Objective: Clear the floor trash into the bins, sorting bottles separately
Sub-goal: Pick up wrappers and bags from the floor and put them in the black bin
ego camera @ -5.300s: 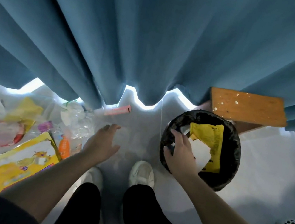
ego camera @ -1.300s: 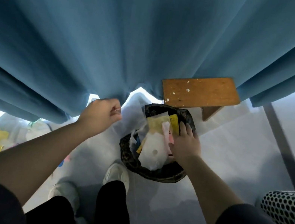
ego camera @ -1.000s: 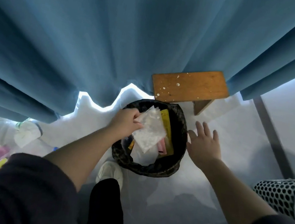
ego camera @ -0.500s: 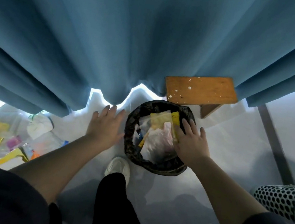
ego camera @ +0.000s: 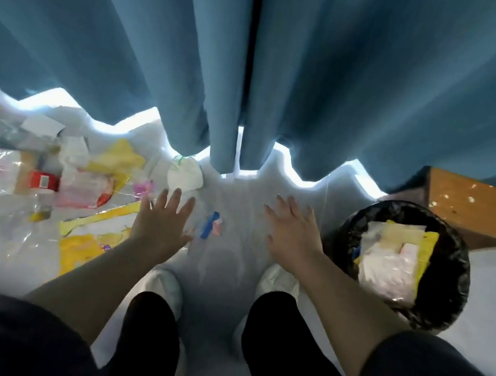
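1. The left hand (ego camera: pixel 164 222) is flat and empty, its fingers (ego camera: pixel 173 198) straight and pointing far. The right hand (ego camera: pixel 293 232) is likewise spread wide and holds nothing.
2. The small blue-and-pink scrap (ego camera: pixel 210 230) lies on the floor (ego camera: pixel 238 199) between the hands, just right of the left hand and clearly nearer to it. Its long axis runs near-to-far with a slight tilt.
3. The white mask (ego camera: pixel 184 173) lies just beyond the left fingertips, at the curtain's hem.
4. The black-lined bin (ego camera: pixel 457 271) stands right of the right hand, already holding paper and yellow wrappers. Anything picked up must cross rightward to reach it.
5. Most of the litter lies to the left: a yellow package (ego camera: pixel 88 239) near the left forearm, and farther left what looks like a clear bottle (ego camera: pixel 42 181) with a red label (this would need the other bin, which is not in view).
6. The floor is pale and smooth. A blue curtain (ego camera: pixel 263 58) fills the far side, and a wooden stool (ego camera: pixel 485 206) sits beyond the bin.
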A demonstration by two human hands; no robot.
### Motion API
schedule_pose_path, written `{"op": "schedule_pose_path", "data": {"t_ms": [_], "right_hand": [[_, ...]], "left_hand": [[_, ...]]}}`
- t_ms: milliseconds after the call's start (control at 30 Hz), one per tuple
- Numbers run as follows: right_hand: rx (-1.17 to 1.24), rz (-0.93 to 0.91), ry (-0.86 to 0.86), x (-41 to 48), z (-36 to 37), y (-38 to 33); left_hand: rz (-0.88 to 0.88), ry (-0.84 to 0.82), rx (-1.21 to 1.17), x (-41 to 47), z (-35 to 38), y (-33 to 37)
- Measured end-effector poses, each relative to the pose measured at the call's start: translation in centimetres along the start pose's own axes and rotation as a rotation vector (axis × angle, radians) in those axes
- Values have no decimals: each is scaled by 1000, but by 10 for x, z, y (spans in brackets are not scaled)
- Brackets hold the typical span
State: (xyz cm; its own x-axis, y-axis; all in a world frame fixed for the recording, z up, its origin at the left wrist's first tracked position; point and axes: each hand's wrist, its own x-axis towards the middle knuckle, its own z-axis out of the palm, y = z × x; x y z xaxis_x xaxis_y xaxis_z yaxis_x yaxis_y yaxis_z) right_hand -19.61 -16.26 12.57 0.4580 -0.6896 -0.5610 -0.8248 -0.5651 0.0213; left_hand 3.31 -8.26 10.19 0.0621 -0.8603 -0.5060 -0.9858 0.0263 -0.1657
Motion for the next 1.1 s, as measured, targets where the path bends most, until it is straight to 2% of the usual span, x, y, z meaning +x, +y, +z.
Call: {"op": "schedule_pose_path", "data": {"t_ms": [167,267,533,667,833,1100], "right_hand": [[-5,-111,-68,60,17,-75],[8,-141,-114,103,39,-105],[42,-96,-238,176,94,-132],[82,-74,-243,191,115,-134],[162,-17,-209,201,128,-135],[494,239,-142,226,138,-151]], "left_hand": [[-94,-27,-218,8,63,-56],[-135,-100,-198,24,107,-76],[-204,-123,-327,65,201,-94],[-201,-107,-370,83,220,-91],[-252,1,-479,101,223,-85],[-268,31,-450,105,234,-95]]}}
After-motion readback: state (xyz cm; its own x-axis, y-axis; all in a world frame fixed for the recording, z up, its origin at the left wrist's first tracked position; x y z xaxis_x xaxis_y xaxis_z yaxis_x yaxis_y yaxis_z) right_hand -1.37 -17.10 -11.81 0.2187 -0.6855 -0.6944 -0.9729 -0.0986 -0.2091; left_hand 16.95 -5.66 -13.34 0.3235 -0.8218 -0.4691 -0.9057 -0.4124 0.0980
